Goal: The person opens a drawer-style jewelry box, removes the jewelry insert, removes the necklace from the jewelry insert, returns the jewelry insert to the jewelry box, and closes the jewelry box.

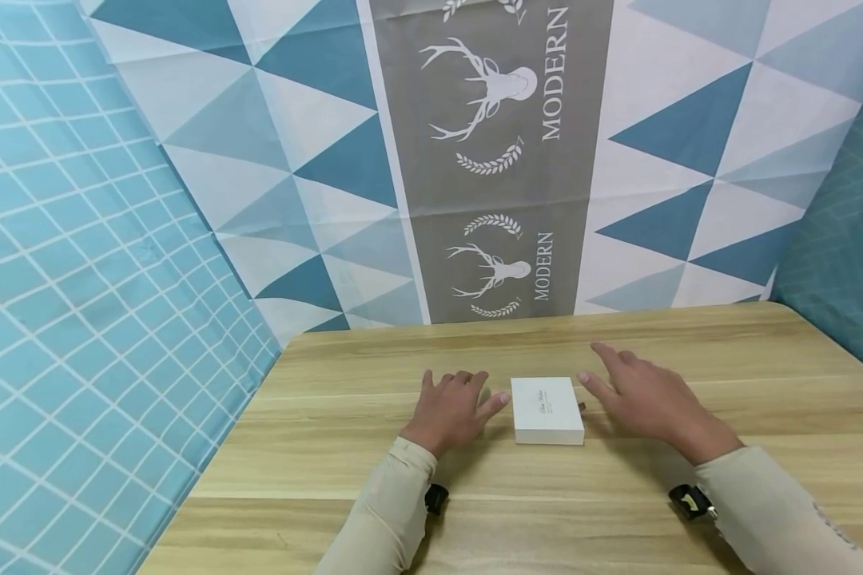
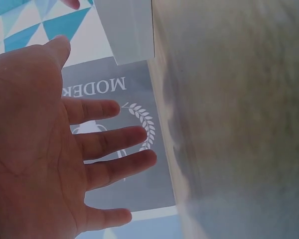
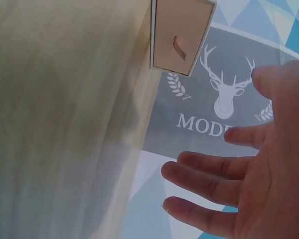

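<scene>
A small white box (image 1: 546, 406) with fine lettering on its lid lies flat on the wooden table between both hands. In the right wrist view the end of the box (image 3: 182, 30) is tan, with a short brown pull tab (image 3: 180, 48) sticking out. My left hand (image 1: 451, 409) is just left of the box, fingers spread and thumb tip near its edge; the left wrist view shows an empty palm (image 2: 30, 134). On the other side, my right hand (image 1: 647, 395) has its fingers extended, thumb pointing at the box's tab side. It holds nothing.
The wooden table (image 1: 316, 471) reaches back to a patterned cloth wall (image 1: 503, 184) with deer heads. Blue checked cloth (image 1: 115, 279) hangs at the left, and teal cloth (image 1: 841, 255) at the right. Small black devices sit at the left wrist (image 1: 436, 499) and right wrist (image 1: 690, 501).
</scene>
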Available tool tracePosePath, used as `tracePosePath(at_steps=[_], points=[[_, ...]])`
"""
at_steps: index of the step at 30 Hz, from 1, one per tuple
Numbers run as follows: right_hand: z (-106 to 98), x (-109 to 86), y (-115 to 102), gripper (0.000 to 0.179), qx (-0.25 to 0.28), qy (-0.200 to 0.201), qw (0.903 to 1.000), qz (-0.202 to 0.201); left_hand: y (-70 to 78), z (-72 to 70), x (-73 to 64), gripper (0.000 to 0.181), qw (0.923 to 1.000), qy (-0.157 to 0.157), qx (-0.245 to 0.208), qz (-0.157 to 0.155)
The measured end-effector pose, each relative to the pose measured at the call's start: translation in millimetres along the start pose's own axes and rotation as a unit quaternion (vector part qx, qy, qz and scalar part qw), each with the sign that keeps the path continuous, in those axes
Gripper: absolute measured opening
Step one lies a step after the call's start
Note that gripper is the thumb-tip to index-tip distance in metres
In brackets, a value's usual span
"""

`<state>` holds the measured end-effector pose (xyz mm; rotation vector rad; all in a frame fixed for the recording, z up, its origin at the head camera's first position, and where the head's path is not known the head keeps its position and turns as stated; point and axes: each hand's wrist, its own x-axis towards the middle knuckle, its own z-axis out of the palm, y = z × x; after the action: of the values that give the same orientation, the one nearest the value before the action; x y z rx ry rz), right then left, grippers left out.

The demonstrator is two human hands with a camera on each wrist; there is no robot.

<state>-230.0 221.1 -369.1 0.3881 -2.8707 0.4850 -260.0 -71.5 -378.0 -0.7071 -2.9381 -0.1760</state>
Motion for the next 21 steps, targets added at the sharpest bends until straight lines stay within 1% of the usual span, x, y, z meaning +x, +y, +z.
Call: tracePosePath(at_steps=[11, 15, 21], points=[[1.4, -0.4, -2.3, 0.071, -0.018, -0.014, 0.9997, 0.002, 0.0, 1.2, 0.6, 0.068, 1.0000, -0.004, 0.001, 0.006], [-0.7, -0.6, -1.5, 0.069, -0.018, -0.007, 0.9998, 0.005, 0.2, 2.0, 0.5, 0.067, 1.0000, -0.006, -0.003, 0.006], [-2.0, -0.5, -3.0, 0.063, -0.016, 0.008, 0.9998, -0.007, -0.1, 3.0, 0.4, 0.066, 0.9999, -0.007, -0.004, 0.007]])
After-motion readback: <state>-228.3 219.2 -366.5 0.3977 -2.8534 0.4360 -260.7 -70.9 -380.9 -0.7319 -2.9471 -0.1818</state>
